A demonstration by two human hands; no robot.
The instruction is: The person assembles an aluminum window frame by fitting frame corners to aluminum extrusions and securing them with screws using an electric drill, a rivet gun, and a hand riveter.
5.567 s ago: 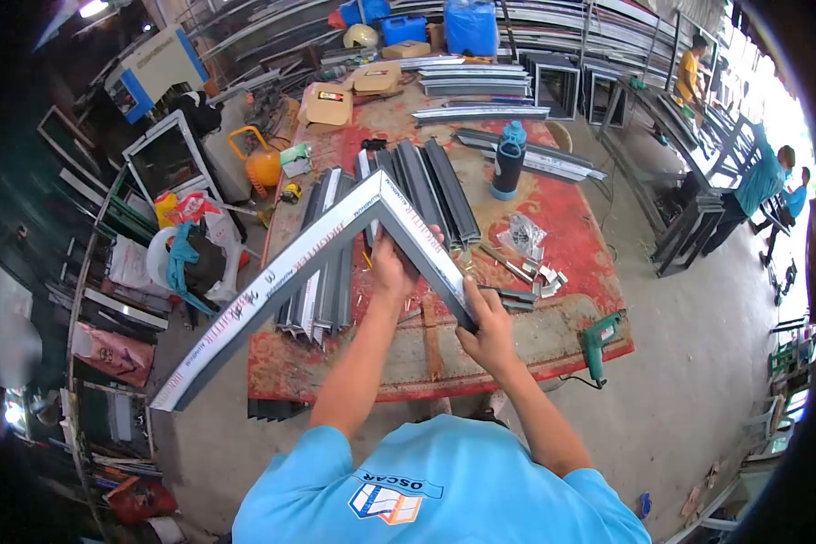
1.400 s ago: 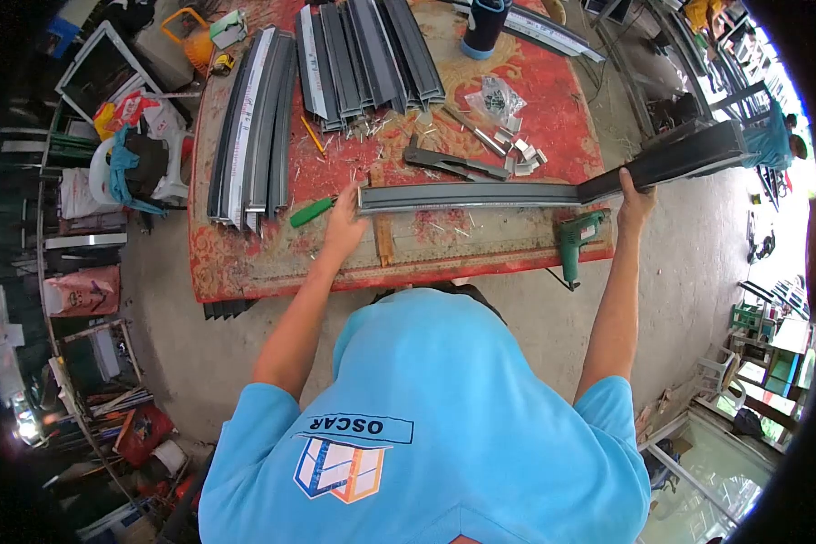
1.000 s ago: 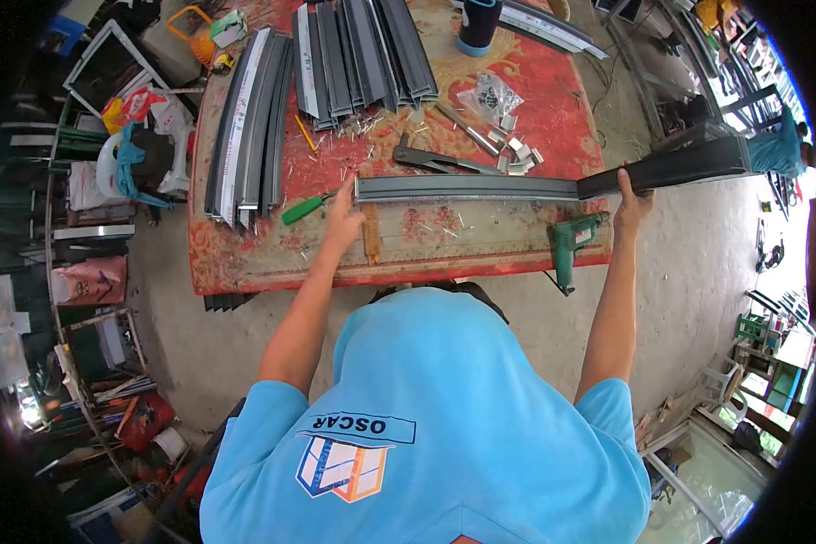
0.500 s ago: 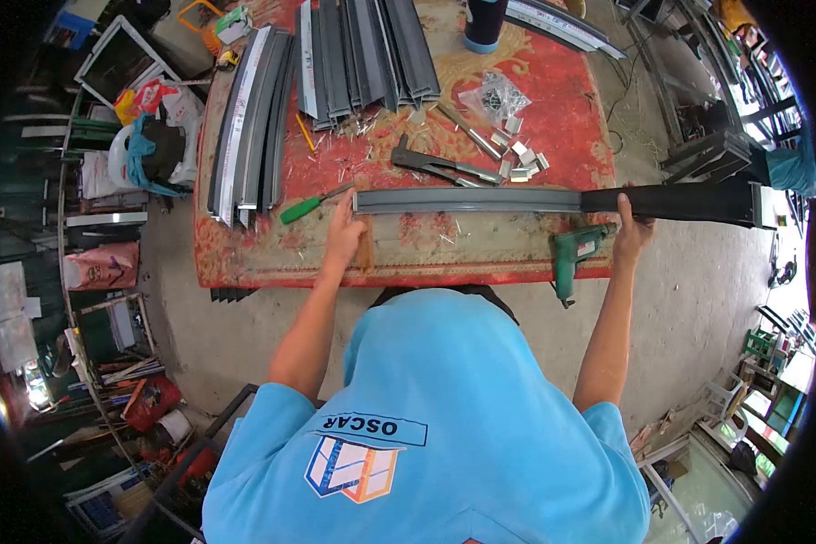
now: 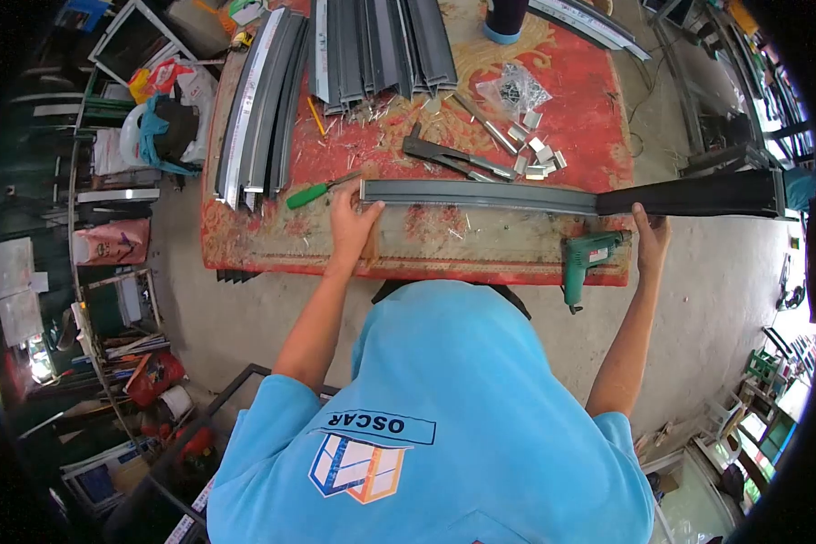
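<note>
Here a long grey aluminium profile (image 5: 480, 194) lies lengthwise along the near part of the red-covered table (image 5: 245, 245), its right portion, a darker length (image 5: 698, 194), reaching out well past the table's right edge over the concrete floor (image 5: 698, 299). The left hand (image 5: 352, 222) rests at the profile's left end, fingers curled against its near side and thumb up at the end. The right hand (image 5: 651, 238) grips the overhanging dark length from below, fingers wrapped up around it, off the table altogether.

Just beside the left end lies a green-handled screwdriver (image 5: 317, 192). Beyond the profile, near its middle, are a dark hand tool (image 5: 449, 156), a scatter of small metal brackets (image 5: 539, 159) and a clear bag of fittings (image 5: 514, 91). A green electric drill (image 5: 585, 263) sits at the table's near right corner, hanging partly over the edge, just under the profile. Further back, stacks of grey profiles (image 5: 381, 41) and a second bundle (image 5: 258, 109) fill the table's left and far parts. The strip of table between the profile and the near edge is bare but for metal chips; the floor to the right is open.
</note>
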